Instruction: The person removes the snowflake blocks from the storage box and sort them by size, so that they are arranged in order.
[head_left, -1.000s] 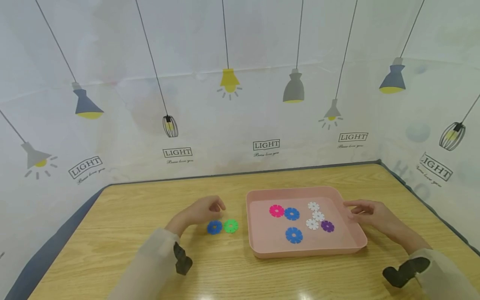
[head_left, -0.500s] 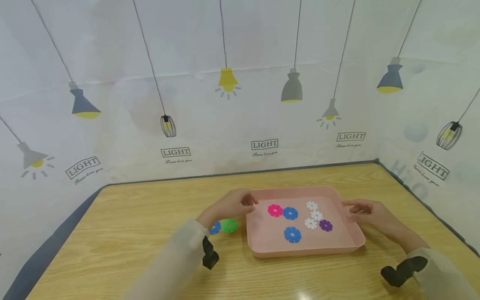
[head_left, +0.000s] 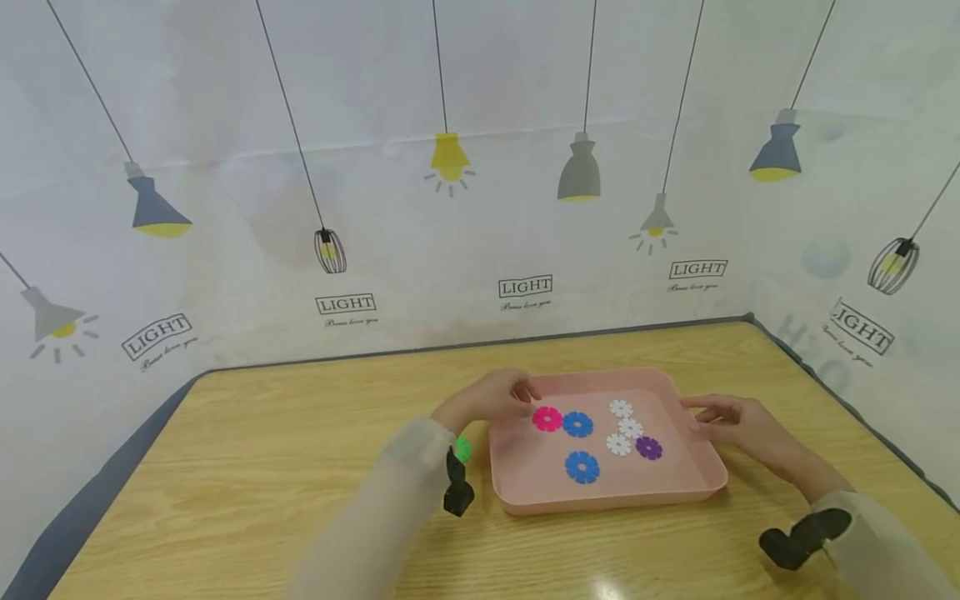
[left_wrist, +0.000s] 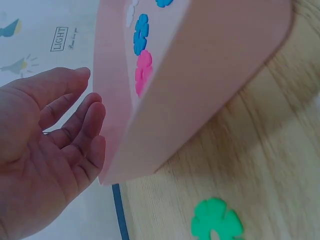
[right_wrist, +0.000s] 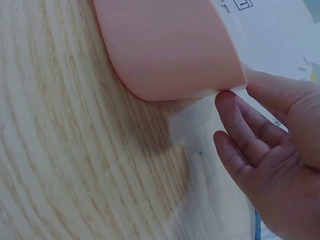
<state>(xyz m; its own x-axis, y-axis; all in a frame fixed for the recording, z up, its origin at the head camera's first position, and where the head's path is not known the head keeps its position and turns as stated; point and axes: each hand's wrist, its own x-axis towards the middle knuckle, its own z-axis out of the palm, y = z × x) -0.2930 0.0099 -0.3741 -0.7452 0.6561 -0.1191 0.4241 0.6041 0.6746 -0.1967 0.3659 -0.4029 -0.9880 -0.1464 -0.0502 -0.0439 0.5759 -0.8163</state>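
My left hand (head_left: 491, 395) now at pink tray (head_left: 630, 482)

It has moved right to the tray's far-left corner, half-curled, empty; my right hand (head_left: 742, 427) pinches its right rim. Tray, towards the tabletop's (head_left: 262, 467) far-right corner, now seems manageable from both ends.

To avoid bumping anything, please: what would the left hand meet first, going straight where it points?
In the head view, probably the pink disc; depth is unclear, so the tray's rim could come first.

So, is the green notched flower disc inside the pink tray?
No, the left wrist view shows the green notched flower disc lying on the wooden table, outside the pink tray.
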